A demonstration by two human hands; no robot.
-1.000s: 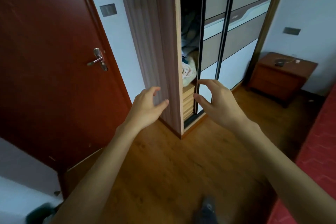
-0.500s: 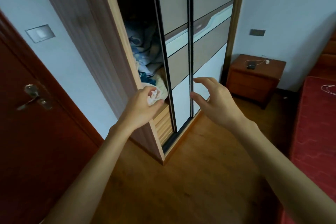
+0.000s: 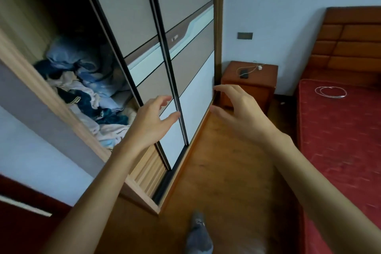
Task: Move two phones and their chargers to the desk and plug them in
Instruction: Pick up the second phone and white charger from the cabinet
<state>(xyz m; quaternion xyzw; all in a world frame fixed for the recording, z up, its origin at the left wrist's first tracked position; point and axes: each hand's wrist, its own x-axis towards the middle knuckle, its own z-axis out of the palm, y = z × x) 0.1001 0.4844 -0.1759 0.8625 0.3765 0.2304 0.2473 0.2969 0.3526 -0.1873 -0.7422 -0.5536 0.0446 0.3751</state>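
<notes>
A dark phone (image 3: 244, 73) lies on a brown bedside cabinet (image 3: 266, 80) in the far corner, with a white charger and its cable (image 3: 258, 67) beside it. A second white cable (image 3: 331, 91) lies coiled on the red bed. My left hand (image 3: 151, 122) and my right hand (image 3: 237, 110) are both raised in front of me, fingers loosely spread, holding nothing. They hang in the air before the wardrobe doors, well short of the cabinet.
A wardrobe with sliding doors (image 3: 181, 51) stands on the left, its open side showing heaped clothes (image 3: 86, 93). The red bed (image 3: 346, 140) with a padded headboard (image 3: 348, 41) fills the right. Wooden floor (image 3: 222, 171) runs between them. A wall socket plate (image 3: 245, 35) sits above the cabinet. My foot (image 3: 199, 235) is below.
The view has swung right and moved forward: the red door has left the frame, the bed and cabinet have come closer. Both hands stay raised and empty.
</notes>
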